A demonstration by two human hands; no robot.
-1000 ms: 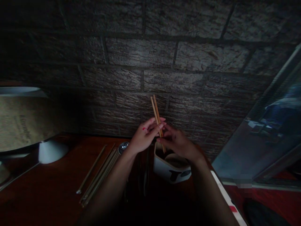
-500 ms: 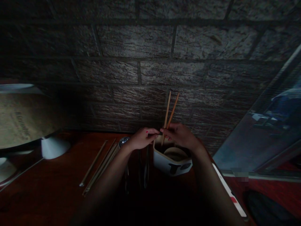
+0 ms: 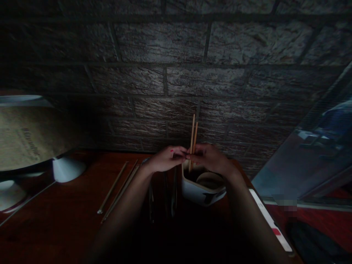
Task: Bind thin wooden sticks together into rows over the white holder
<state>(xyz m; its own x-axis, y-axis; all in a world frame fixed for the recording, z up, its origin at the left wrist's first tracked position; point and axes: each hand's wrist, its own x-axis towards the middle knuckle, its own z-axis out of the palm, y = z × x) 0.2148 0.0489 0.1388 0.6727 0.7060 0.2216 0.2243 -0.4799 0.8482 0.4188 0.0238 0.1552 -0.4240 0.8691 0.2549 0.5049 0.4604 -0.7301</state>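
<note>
The right hand (image 3: 211,158), just right of the centre of the frame, has its fingers closed around the chopsticks (image 3: 193,134), which stand nearly upright with their upper ends above the fingers. The left hand (image 3: 168,158) reaches in from the other side, its fingertips meeting those of the right hand at the chopsticks — whether it grips them too, I cannot tell. A red mark shows on the left hand.

Below the hands, the pale container (image 3: 199,194) has a dark print on its front, and the chopsticks' lower part reaches into its opening; a rounded thing (image 3: 211,179) sits inside it. To the left of the container, dark metal utensils (image 3: 174,196) lie on the brown table (image 3: 68,223), and farther left are long thin sticks (image 3: 112,187), partly behind the left forearm.

At the left edge are a printed tan surface (image 3: 27,137), a pale cone-shaped piece (image 3: 68,170) and a white cup-like thing (image 3: 10,195). A white strip with a red patch (image 3: 271,220) lies at lower right, beside the right forearm, and a brick wall (image 3: 162,47) fills the upper frame
</note>
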